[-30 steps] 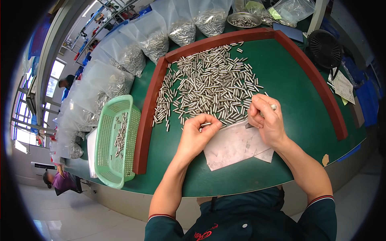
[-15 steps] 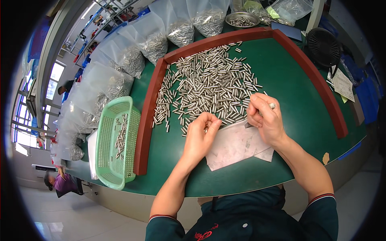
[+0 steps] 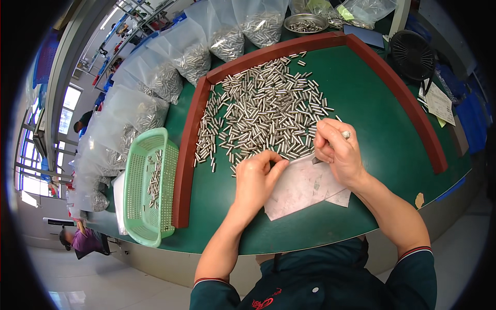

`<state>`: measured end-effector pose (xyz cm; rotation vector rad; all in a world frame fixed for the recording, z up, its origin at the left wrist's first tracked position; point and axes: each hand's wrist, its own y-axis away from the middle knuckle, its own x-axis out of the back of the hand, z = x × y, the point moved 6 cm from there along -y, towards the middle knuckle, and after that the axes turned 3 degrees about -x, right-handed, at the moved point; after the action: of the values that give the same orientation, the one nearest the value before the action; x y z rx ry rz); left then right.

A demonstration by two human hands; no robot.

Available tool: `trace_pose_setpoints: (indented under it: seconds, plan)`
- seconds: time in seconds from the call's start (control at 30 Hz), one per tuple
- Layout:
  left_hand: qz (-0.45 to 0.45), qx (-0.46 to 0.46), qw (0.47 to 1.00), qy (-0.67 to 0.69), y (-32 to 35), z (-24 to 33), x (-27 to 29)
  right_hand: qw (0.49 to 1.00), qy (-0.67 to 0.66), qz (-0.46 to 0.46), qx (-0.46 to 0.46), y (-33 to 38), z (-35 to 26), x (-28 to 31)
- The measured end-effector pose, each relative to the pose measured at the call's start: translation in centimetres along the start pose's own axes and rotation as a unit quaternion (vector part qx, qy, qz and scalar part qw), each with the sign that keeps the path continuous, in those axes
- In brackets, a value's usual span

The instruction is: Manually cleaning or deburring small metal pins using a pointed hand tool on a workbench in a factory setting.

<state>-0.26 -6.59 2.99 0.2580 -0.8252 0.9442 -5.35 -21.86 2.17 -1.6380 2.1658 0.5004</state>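
Observation:
A heap of short shiny metal pins is spread over the green table. At the heap's near edge, my left hand has its fingers curled and the thumb pointing right. Whatever lies within those fingers is hidden. My right hand is closed around a slim tool whose pale round end sticks out above the fist. Its dark flat tip shows below the fingers, over a smudged whitish sheet. That sheet lies flat between my hands, partly under the right one.
Dark red rails border the work area. Left of them stands a green plastic basket with some pins inside. Clear bags of pins line the far left side. A metal bowl and a black fan stand at the back.
My left hand has turned slightly, its curled fingers now lower over the near pins. My right hand keeps its grip on the tool almost in place. The whole view has shifted a little.

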Motion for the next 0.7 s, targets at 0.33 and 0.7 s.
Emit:
trace_pose_setpoints:
  seconds: [0.33,0.7]
  plan:
    - [0.019,-0.004,1.000,0.022,-0.2,-0.1,-0.1,1.000,-0.002,0.002,0.002,0.0,0.1,0.0]
    - [-0.088,0.168,0.738,0.647,0.0,-2.3,-1.9,1.000,-0.004,0.001,0.000,0.0,0.2,0.1]
